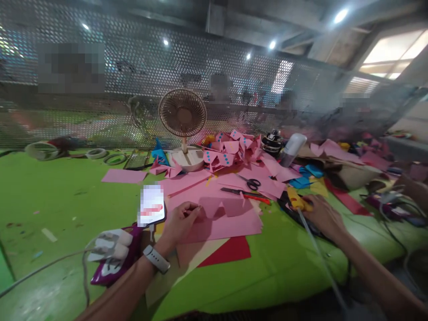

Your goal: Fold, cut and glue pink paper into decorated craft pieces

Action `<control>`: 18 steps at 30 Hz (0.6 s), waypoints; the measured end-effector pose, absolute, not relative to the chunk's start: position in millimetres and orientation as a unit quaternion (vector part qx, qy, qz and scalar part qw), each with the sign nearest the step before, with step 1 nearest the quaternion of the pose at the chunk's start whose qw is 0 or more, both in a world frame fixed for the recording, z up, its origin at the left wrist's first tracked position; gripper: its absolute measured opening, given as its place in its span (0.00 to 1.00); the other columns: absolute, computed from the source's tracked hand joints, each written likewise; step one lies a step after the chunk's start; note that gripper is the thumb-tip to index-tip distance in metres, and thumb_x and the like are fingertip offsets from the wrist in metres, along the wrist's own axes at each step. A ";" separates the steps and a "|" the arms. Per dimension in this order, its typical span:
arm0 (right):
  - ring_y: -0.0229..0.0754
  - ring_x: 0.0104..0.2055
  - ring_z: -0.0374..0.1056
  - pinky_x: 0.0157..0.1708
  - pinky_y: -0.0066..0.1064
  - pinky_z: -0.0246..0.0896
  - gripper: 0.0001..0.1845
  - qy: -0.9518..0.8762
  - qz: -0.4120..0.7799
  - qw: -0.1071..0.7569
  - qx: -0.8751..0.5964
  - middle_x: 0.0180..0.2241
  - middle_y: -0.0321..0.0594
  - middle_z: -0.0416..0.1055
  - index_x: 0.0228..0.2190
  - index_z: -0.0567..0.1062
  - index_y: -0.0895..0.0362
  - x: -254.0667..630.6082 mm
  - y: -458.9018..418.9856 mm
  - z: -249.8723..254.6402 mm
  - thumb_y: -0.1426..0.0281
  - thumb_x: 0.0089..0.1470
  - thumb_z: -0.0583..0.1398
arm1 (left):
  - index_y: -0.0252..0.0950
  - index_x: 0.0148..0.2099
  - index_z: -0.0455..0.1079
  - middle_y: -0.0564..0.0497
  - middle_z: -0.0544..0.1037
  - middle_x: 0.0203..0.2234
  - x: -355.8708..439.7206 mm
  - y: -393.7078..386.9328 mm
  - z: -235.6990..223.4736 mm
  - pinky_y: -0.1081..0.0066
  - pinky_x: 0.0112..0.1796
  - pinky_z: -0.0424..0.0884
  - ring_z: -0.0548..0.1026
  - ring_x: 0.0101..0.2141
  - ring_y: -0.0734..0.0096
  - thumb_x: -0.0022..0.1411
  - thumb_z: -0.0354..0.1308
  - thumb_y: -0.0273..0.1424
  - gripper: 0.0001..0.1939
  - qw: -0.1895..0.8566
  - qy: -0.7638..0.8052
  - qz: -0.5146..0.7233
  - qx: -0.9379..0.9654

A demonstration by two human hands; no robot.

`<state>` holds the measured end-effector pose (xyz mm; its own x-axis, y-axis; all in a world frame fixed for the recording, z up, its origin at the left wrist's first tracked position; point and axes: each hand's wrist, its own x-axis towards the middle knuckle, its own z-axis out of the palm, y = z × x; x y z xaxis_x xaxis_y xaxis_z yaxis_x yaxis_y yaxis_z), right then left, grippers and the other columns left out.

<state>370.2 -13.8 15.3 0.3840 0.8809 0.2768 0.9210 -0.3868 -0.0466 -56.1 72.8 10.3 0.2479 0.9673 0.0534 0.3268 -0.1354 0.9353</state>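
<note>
Cutout of pink paper shaped like eyeglasses (230, 207) is pinched at its left end between thumb and fingers of the left hand (182, 219), its long axis running rightward, toward a yellow plastic glue gun (296, 199), well apart, held in the curled right hand (323, 216).

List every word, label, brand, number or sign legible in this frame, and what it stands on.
None can be read.
Phone: screen pixelated, content illegible.
Yellow glue gun in the right hand: no marking legible.
White container: any label too blurred to read.
Decorated pink paper pieces: blue diamond-like marks, not lettering.
</note>
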 end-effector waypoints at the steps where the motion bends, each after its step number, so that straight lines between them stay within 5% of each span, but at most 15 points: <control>1: 0.48 0.37 0.68 0.29 0.33 0.58 0.22 -0.545 -0.104 0.104 -0.826 0.44 0.44 0.68 0.42 0.69 0.54 372.6 -14.1 14.2 0.59 0.46 0.57 | 0.34 0.35 0.71 0.48 0.77 0.28 -56.5 73.0 10.3 0.71 0.30 0.67 0.74 0.29 0.67 0.55 0.54 0.40 0.14 0.435 0.493 0.368 0.658; 18: 0.50 0.42 0.67 0.36 0.37 0.61 0.25 -0.559 -0.076 0.124 -0.817 0.45 0.44 0.67 0.44 0.69 0.55 396.7 -16.7 -0.8 0.57 0.44 0.59 | 0.35 0.33 0.72 0.50 0.77 0.25 -55.8 70.9 19.1 0.72 0.28 0.67 0.74 0.27 0.67 0.53 0.55 0.41 0.14 0.406 0.515 0.363 0.662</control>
<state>396.7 -16.7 -0.8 0.3641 0.8937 0.2623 0.9313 -0.3451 -0.1167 -55.8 70.9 19.1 0.2061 0.9765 0.0635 0.3869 -0.1410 0.9113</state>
